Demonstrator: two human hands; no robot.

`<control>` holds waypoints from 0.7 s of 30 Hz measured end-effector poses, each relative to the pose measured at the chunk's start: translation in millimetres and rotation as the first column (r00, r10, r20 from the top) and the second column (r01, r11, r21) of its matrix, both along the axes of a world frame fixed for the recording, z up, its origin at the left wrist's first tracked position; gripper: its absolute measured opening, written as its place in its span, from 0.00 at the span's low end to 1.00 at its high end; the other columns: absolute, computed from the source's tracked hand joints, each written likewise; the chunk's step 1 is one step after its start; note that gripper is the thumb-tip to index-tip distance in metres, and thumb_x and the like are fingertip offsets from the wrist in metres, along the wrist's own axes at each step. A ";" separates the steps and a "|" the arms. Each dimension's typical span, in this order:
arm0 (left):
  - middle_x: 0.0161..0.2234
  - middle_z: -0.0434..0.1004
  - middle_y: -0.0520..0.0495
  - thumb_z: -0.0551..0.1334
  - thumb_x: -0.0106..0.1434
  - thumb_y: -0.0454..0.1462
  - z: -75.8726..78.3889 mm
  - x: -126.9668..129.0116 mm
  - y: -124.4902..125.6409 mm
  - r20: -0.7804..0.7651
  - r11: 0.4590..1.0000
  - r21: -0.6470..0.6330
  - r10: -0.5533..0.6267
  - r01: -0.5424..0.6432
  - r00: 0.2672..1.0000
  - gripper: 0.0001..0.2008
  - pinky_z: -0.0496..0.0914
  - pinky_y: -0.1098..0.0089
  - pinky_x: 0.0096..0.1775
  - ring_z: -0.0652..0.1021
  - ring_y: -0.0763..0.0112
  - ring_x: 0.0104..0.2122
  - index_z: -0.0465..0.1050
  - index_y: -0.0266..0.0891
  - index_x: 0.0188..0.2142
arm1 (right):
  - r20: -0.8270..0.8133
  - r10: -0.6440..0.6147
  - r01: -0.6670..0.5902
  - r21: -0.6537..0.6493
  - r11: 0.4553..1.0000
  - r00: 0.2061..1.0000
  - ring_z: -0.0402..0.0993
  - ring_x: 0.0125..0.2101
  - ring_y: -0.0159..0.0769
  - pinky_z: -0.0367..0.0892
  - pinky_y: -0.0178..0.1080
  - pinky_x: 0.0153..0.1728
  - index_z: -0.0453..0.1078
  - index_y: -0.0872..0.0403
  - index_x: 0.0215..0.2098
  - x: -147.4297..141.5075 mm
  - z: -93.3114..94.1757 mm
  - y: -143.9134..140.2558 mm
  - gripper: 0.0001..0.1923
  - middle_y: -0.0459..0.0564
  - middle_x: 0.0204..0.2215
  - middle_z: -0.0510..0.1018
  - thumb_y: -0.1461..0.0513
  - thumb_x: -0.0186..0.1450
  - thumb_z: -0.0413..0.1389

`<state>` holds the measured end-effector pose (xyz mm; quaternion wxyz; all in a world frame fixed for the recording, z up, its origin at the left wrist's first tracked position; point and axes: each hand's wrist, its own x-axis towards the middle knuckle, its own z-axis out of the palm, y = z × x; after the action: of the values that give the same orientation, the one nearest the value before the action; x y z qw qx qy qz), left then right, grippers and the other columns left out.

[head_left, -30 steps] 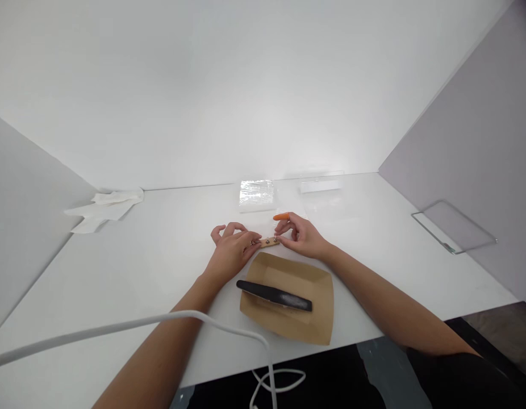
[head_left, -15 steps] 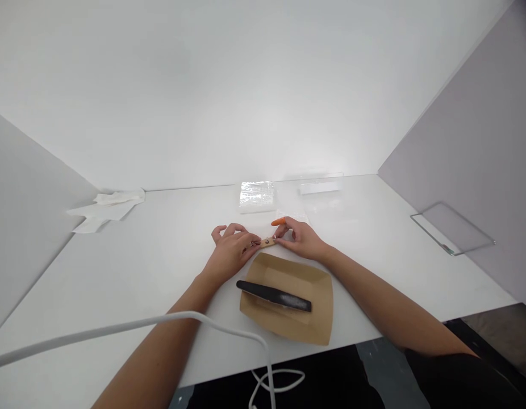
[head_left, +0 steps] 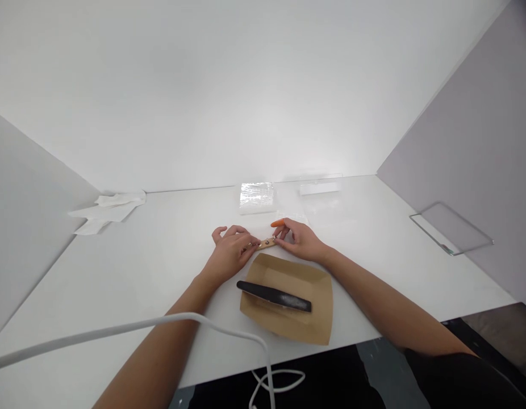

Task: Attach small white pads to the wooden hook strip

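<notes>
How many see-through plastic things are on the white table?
3: a crinkly clear plastic packet at the back middle, a flat clear strip to its right, and a clear plastic sheet by the right wall. More may be hidden.

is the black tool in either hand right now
No, the black tool lies in the brown paper tray, while the left hand and right hand pinch a small tan strip beyond it.

Both bare forearms reach forward and converge toward the middle. The left hand [head_left: 229, 250] lies palm down, fingers curled, thumb and forefinger pinched together at its right side. The right hand [head_left: 299, 240] faces it, fingertips nearly meeting the left's, its forefinger capped in orange and raised slightly
</notes>
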<state>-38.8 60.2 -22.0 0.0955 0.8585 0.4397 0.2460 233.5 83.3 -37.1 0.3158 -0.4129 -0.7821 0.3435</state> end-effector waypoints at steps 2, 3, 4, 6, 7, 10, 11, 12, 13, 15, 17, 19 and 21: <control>0.40 0.87 0.50 0.60 0.75 0.38 0.7 -0.3 -0.3 0.013 1.000 0.021 -0.004 0.003 1.000 0.09 0.47 0.47 0.62 0.79 0.60 0.49 0.81 0.49 0.44 | 0.000 0.024 -0.024 0.013 1.000 1.000 0.80 0.43 0.39 0.74 0.42 0.41 0.68 0.48 0.60 2.5 2.8 -0.6 0.21 0.51 0.49 0.83 0.55 0.71 0.61; 0.42 0.87 0.50 0.60 0.75 0.38 1.3 -0.2 -0.5 0.022 0.999 0.034 -0.004 0.003 1.000 0.09 0.47 0.48 0.62 0.79 0.61 0.49 0.81 0.48 0.44 | 0.008 0.038 -0.038 0.021 0.999 0.999 0.80 0.45 0.40 0.74 0.43 0.43 0.67 0.48 0.61 3.6 3.6 -0.7 0.22 0.52 0.50 0.82 0.54 0.70 0.62; 0.44 0.87 0.49 0.61 0.75 0.39 2.0 0.0 -0.8 0.033 0.999 0.046 -0.001 0.000 0.999 0.09 0.47 0.48 0.61 0.79 0.61 0.49 0.81 0.48 0.43 | 0.024 0.051 -0.051 0.029 0.998 0.998 0.80 0.46 0.40 0.74 0.44 0.46 0.67 0.47 0.61 4.4 3.8 -0.5 0.24 0.51 0.51 0.82 0.54 0.69 0.63; 0.46 0.86 0.48 0.61 0.75 0.40 3.1 0.7 -1.5 0.058 0.998 0.069 0.004 -0.008 0.998 0.09 0.49 0.49 0.61 0.80 0.61 0.48 0.82 0.48 0.41 | 0.068 0.061 -0.065 0.052 0.997 0.996 0.79 0.48 0.42 0.74 0.47 0.50 0.67 0.47 0.61 4.4 2.2 0.3 0.26 0.51 0.51 0.82 0.54 0.67 0.65; 0.46 0.87 0.48 0.61 0.75 0.40 3.5 1.1 -1.8 0.072 0.997 0.078 0.010 -0.016 0.997 0.09 0.49 0.49 0.61 0.80 0.61 0.48 0.82 0.48 0.41 | 0.090 0.056 -0.062 0.064 0.996 0.994 0.79 0.48 0.42 0.73 0.48 0.51 0.68 0.47 0.61 3.5 0.5 0.9 0.26 0.50 0.51 0.82 0.54 0.67 0.66; 0.42 0.87 0.48 0.62 0.74 0.42 4.2 2.4 -2.7 0.116 0.995 0.094 0.033 -0.044 0.993 0.09 0.50 0.49 0.61 0.79 0.61 0.47 0.83 0.48 0.41 | 0.130 -0.007 -0.006 0.102 0.995 0.991 0.79 0.45 0.42 0.74 0.49 0.50 0.70 0.47 0.58 -1.0 -4.5 2.5 0.22 0.50 0.48 0.83 0.53 0.68 0.65; 0.41 0.87 0.49 0.63 0.74 0.42 4.6 2.9 -3.1 0.134 0.994 0.099 0.042 -0.055 0.990 0.09 0.51 0.50 0.61 0.79 0.60 0.46 0.83 0.48 0.41 | 0.137 -0.031 0.016 0.113 0.994 0.990 0.79 0.44 0.42 0.74 0.49 0.49 0.71 0.47 0.57 -2.3 -5.4 2.8 0.21 0.50 0.47 0.83 0.52 0.68 0.64; 0.41 0.87 0.49 0.63 0.74 0.43 5.2 3.4 -3.6 0.151 0.993 0.099 0.052 -0.067 0.987 0.09 0.51 0.50 0.60 0.79 0.60 0.46 0.83 0.48 0.41 | 0.145 -0.047 0.030 0.120 0.992 0.988 0.79 0.44 0.42 0.74 0.48 0.48 0.71 0.47 0.57 -2.9 -5.5 2.9 0.21 0.50 0.47 0.83 0.52 0.69 0.64; 0.40 0.87 0.49 0.64 0.74 0.43 6.0 4.0 -4.2 0.166 0.992 0.097 0.060 -0.077 0.984 0.08 0.51 0.50 0.60 0.79 0.60 0.46 0.83 0.48 0.41 | 0.150 -0.059 0.040 0.127 0.991 0.987 0.79 0.43 0.42 0.74 0.48 0.48 0.70 0.47 0.57 -2.9 -4.8 2.9 0.21 0.50 0.48 0.83 0.52 0.69 0.64; 0.40 0.87 0.50 0.64 0.73 0.43 8.5 5.0 -5.7 0.196 0.992 0.081 0.081 -0.098 0.977 0.07 0.52 0.50 0.60 0.79 0.60 0.46 0.83 0.49 0.41 | 0.155 -0.076 0.055 0.135 0.989 0.985 0.79 0.43 0.41 0.74 0.47 0.46 0.69 0.47 0.58 -0.2 -1.2 2.4 0.22 0.50 0.49 0.83 0.52 0.69 0.63; 0.40 0.88 0.50 0.65 0.72 0.43 12.0 5.7 -7.7 0.225 0.992 0.048 0.102 -0.115 0.969 0.07 0.53 0.49 0.61 0.80 0.60 0.46 0.83 0.49 0.41 | 0.147 -0.099 0.078 0.140 0.987 0.984 0.80 0.41 0.39 0.74 0.46 0.44 0.68 0.47 0.59 5.1 4.8 1.1 0.21 0.50 0.49 0.82 0.53 0.70 0.62; 0.41 0.87 0.50 0.66 0.71 0.44 16.2 6.0 -10.2 0.265 0.991 -0.001 0.130 -0.135 0.955 0.07 0.56 0.49 0.61 0.80 0.60 0.46 0.84 0.49 0.41 | 0.130 -0.112 0.095 0.131 0.987 0.985 0.80 0.38 0.38 0.74 0.44 0.41 0.70 0.47 0.57 11.4 12.5 -1.4 0.18 0.49 0.46 0.83 0.54 0.71 0.60; 0.41 0.87 0.49 0.68 0.70 0.46 20.8 6.2 -13.4 0.321 0.987 -0.054 0.160 -0.151 0.933 0.07 0.61 0.50 0.59 0.80 0.60 0.44 0.84 0.48 0.40 | 0.110 -0.095 0.082 0.114 0.990 0.989 0.79 0.35 0.38 0.72 0.42 0.37 0.72 0.47 0.53 16.5 21.2 -6.0 0.13 0.47 0.38 0.83 0.54 0.73 0.58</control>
<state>-32.5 46.8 -1.2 0.1591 0.7674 0.4880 0.3844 250.0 77.3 -15.9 0.3072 -0.4485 -0.7974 0.2617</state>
